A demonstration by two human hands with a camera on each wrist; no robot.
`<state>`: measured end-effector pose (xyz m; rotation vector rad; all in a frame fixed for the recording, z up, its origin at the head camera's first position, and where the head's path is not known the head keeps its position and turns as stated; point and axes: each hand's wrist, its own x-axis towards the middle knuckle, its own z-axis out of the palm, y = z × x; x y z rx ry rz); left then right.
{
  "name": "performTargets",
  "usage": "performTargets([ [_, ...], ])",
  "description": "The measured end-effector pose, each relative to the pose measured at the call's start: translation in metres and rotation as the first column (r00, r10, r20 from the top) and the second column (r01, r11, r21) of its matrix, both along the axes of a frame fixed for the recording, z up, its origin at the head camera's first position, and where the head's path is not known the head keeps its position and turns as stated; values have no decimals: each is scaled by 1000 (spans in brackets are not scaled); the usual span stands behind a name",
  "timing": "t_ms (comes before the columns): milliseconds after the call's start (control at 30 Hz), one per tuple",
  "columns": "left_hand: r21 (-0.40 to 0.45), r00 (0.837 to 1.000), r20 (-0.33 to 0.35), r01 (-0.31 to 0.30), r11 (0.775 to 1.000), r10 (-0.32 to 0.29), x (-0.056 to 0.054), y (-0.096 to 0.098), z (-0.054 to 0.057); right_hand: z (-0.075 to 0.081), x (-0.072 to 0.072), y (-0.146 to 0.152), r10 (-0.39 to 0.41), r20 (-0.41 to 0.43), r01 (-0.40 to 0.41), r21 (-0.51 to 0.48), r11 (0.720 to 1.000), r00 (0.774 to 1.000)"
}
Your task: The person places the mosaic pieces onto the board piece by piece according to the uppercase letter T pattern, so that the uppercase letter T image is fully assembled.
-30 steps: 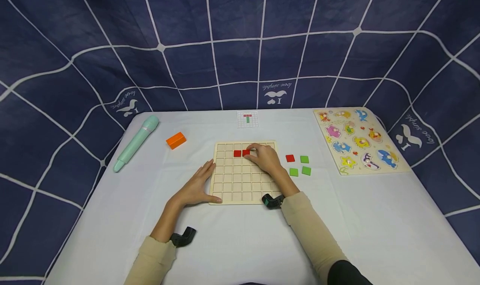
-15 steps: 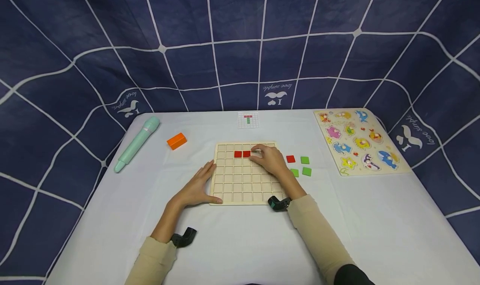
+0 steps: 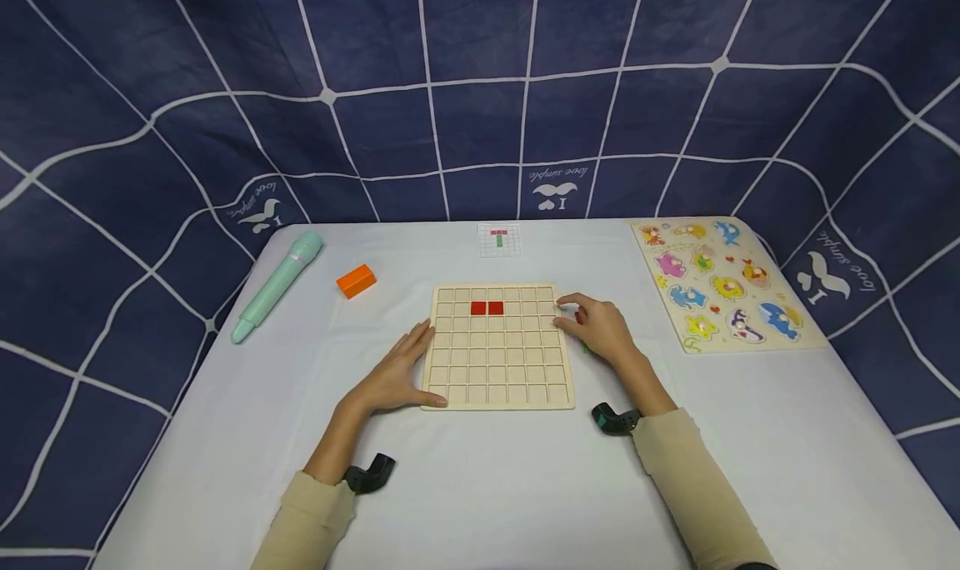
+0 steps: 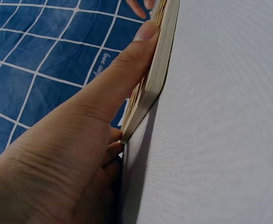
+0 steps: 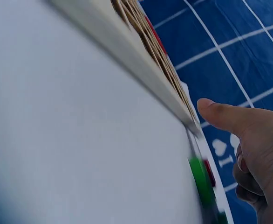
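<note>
A pale wooden grid board point(image 3: 498, 374) lies on the white table, with two red square tiles point(image 3: 487, 308) side by side in its upper rows. My left hand point(image 3: 393, 377) rests against the board's left side, fingers fairly straight and thumb at the near left corner; the left wrist view shows the thumb point(image 4: 127, 60) along the board's edge. Just off the board's right edge is my right hand point(image 3: 603, 330), thumb and index finger apart with nothing between them. Under it a red tile point(image 3: 578, 317) partly shows; green tiles point(image 5: 201, 182) are mostly hidden in the head view.
A small pattern card point(image 3: 499, 241) with a red and green T lies behind the board. An orange block point(image 3: 356, 281) and a mint-green stick-like object point(image 3: 277, 287) are at left. An animal peg puzzle point(image 3: 723, 287) lies at right. A dark blue cloth point(image 3: 480, 120) hangs behind.
My right hand has withdrawn from the red tiles in the grid and moved right, over the loose tiles beside the board. The left hand stays in place.
</note>
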<state>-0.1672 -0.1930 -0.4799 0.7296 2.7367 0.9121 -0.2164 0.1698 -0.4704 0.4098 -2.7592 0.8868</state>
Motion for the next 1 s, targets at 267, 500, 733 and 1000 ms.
performTargets([
  [267,-8,1000,-7,1,1000,-1,0,0,-1,3,8,31,-52,6,52,23,998,999],
  [500,-6,1000,0,-2,1000,2,0,0,1,2,9,40,-56,37,55,22,998,998],
  [733,-14,1000,-3,3,1000,-3,0,0,2,-3,8,42,-49,97,43,61,997,994],
  [1000,-12,1000,4,3,1000,-3,0,0,2,-6,9,42,-49,117,41,70,997,992],
])
